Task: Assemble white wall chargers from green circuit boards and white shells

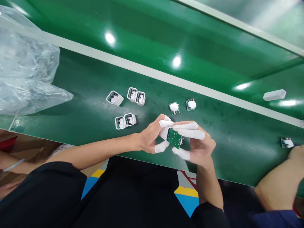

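My left hand (152,136) and my right hand (198,144) meet over the near edge of the green belt (213,133), both wearing white finger cots. Between them I hold a small green circuit board (174,138) pressed against a white plastic housing (164,133). The left fingers pinch the housing. The right fingers grip the board from the other side. Two more circuit boards with white caps (174,108) (191,104) lie just beyond my hands.
Several white housings with boards inside (125,120) (136,95) (114,98) lie to the left on the belt. A crumpled clear plastic bag (26,63) lies at far left. A white block (274,94) lies far right. Another person's hand (296,155) rests near a board (287,142).
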### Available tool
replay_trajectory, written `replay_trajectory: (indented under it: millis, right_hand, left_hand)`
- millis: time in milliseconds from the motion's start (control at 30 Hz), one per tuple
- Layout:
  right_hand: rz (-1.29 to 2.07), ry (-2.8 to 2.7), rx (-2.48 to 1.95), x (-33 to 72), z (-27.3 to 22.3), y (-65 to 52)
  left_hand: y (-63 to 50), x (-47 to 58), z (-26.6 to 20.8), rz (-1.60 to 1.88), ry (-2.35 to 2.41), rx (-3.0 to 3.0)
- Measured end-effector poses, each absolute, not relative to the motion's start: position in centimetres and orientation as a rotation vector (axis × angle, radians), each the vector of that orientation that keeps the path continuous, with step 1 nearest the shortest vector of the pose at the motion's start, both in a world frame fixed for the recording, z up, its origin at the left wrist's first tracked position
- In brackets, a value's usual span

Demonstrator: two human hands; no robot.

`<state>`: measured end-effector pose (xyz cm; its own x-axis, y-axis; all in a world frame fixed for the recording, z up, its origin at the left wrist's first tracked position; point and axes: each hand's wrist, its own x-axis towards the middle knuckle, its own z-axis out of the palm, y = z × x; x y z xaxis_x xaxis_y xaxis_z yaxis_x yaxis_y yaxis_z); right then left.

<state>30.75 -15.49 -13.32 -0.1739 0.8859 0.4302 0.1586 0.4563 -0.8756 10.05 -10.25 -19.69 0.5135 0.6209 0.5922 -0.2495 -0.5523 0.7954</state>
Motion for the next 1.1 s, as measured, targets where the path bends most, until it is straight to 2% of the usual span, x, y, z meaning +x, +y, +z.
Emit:
replay_trajectory:
  millis: [833, 1100]
  right_hand:
    - [0.762, -1.685, -0.981, 30.97, -13.83, -15.44]
    - [0.47, -1.809, -1.001, 31.21, -13.97, -15.41]
  left_hand:
    - [-10.43, 10.03, -19.82, 1.373, 0.326, 1.824]
    - [-10.68, 9.94, -20.08, 1.34, 0.344, 1.724]
